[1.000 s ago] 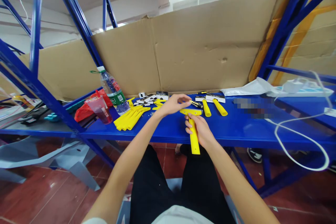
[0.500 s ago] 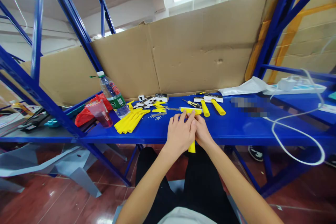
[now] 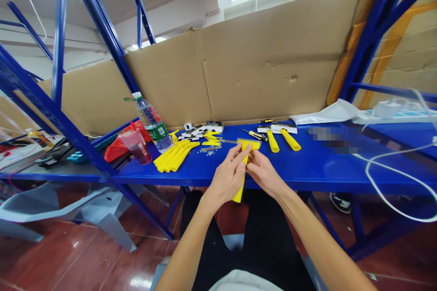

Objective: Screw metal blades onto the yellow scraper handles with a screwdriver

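Note:
Between my two hands is a yellow T-shaped scraper (image 3: 241, 191), with a thin clear strip along its wide head. Its handle points down past the table's front edge. My left hand (image 3: 228, 173) is wrapped around it from the left, fingers reaching up onto the head. My right hand (image 3: 265, 173) pinches the right side just under the head; its fingertips are partly hidden. Beyond the hands lie a screwdriver (image 3: 256, 135) and two yellow handles (image 3: 290, 140) with white-and-black pieces at their far ends.
On the left, several yellow handles (image 3: 175, 157) lie in a pile beside a water bottle (image 3: 157, 129) and a red cup (image 3: 138, 148). Tiny screw-like bits (image 3: 210, 151) are scattered near smaller yellow parts (image 3: 212, 137). A white cable (image 3: 375, 179) loops at the right. Cardboard (image 3: 256, 63) backs the blue table (image 3: 198, 170).
The scraper has tilted, its handle end swinging left, and more of its handle and head shows. My right hand has drawn slightly apart from the left. The view has shifted a little.

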`<state>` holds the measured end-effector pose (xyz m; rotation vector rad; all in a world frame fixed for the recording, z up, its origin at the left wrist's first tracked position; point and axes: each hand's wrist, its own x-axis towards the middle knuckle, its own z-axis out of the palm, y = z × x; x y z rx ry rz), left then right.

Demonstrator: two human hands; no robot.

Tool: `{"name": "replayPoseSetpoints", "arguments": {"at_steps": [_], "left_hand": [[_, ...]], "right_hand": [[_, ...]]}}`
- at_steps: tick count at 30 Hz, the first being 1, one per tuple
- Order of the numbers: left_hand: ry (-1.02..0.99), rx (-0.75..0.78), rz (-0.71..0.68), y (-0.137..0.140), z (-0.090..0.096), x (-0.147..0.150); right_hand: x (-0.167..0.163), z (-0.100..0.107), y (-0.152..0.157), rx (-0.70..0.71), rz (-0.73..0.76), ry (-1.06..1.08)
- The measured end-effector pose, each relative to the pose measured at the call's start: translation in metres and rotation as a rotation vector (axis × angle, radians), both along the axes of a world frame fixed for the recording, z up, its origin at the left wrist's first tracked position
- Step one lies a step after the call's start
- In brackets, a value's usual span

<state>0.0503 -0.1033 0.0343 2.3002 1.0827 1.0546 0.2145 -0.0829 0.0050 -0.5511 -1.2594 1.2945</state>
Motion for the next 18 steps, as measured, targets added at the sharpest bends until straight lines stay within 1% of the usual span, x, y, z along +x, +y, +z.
{"name": "replayPoseSetpoints", "arguments": {"at_steps": [2, 3, 7, 9, 11, 14, 16, 18], "left_hand": [[-0.058, 0.02, -0.088, -0.002, -0.001, -0.012], [-0.068, 0.035, -0.119, -0.004, -0.002, -0.018], [-0.13, 0.076, -0.154, -0.014, -0.005, -0.03], [-0.235, -0.003, -0.148, -0.018, -0.007, -0.036], [-0.406, -0.168, -0.144, -0.019, -0.01, -0.044], [-0.797, -0.4, -0.165, -0.016, -0.014, -0.067], [-1.056, -0.486, -0.223, -0.012, -0.018, -0.088], [-1.215, -0.531, -0.291, -0.007, -0.024, -0.108]], "right_hand": [[0.0, 0.007, -0.009, 0.031, 0.035, -0.075], [-0.001, 0.01, -0.012, 0.052, 0.029, -0.123], [-0.005, 0.015, -0.019, 0.112, -0.088, -0.238], [-0.009, 0.019, -0.019, 0.14, -0.16, -0.27], [-0.012, 0.028, -0.012, 0.174, -0.21, -0.313], [-0.015, 0.043, 0.017, 0.209, -0.2, -0.368], [-0.018, 0.049, 0.049, 0.246, -0.182, -0.442], [-0.022, 0.049, 0.085, 0.334, -0.206, -0.543]]}}
